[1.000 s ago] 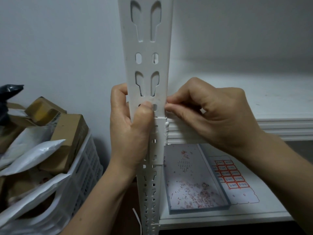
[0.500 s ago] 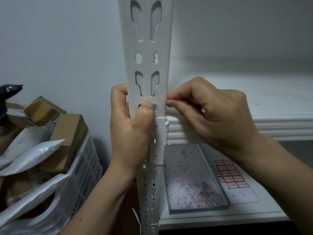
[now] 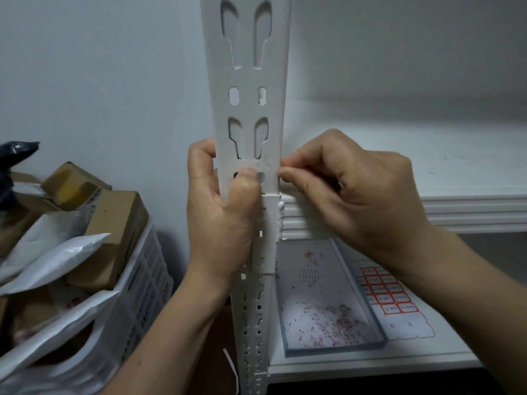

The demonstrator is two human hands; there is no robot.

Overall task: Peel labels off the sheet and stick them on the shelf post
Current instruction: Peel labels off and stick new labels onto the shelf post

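Both hands are at the white shelf post, mid-way through sticking: the left hand wraps the post with its thumb pressed flat on a pale white label lying across the post's face, while the right hand pinches the label's end at the post's right edge. Next, by my reading, that end wants wrapping round the edge and smoothing down. Farther back, on the lower shelf, lies the label sheet, red-outlined labels left in its upper rows.

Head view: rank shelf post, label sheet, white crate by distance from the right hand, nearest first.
From the right hand:
1. Shelf post, touched at its right edge by the fingertips.
2. Label sheet, on the lower shelf below the hand.
3. White crate, far left, past the post.
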